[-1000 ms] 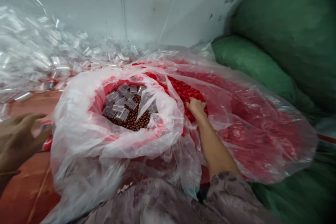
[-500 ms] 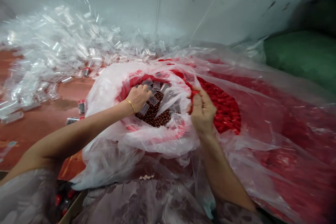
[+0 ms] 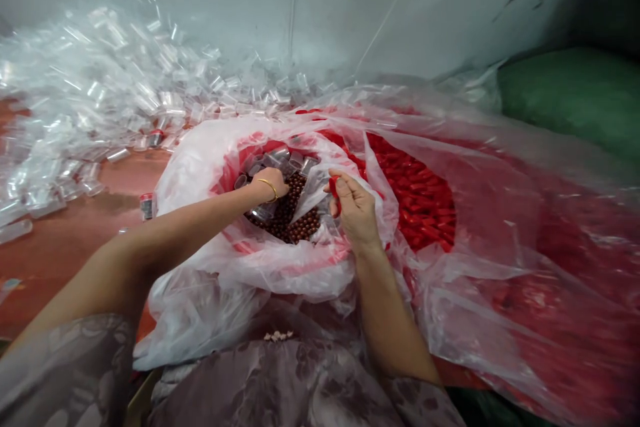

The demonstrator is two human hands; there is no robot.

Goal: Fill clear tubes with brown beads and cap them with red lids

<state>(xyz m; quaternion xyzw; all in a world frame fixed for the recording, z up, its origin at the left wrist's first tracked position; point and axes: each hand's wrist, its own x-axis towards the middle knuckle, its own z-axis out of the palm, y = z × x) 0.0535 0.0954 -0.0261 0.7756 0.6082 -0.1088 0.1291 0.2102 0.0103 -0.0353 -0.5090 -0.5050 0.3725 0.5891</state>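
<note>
A lined, plastic-wrapped container [image 3: 200, 160] holds small brown balls [image 3: 295, 227] and clear plastic tubs [image 3: 295, 160]. Down among the tubs and balls, my left hand [image 3: 270, 185] is closed, its fingertips hidden, with a gold bracelet at the wrist. Over the right side of the opening, my right hand [image 3: 354, 207] pinches a red cap [image 3: 334, 195] between thumb and fingers. Just to the right of it lies a large heap of red caps [image 3: 425, 207], partly under clear plastic sheeting [image 3: 495, 227].
A big pile of clear tubs [image 3: 125, 73] spreads over the reddish table [image 3: 100, 247] at the left. Tubs with red lids [image 3: 146, 205] stand nearer the container. A pale wall is behind, and a green sack [image 3: 565, 97] is at the back right.
My left hand has moved slightly right and down in the container. My right hand has moved left from the heap's edge to over the opening, carrying the red cap. The view has shifted a little.
</note>
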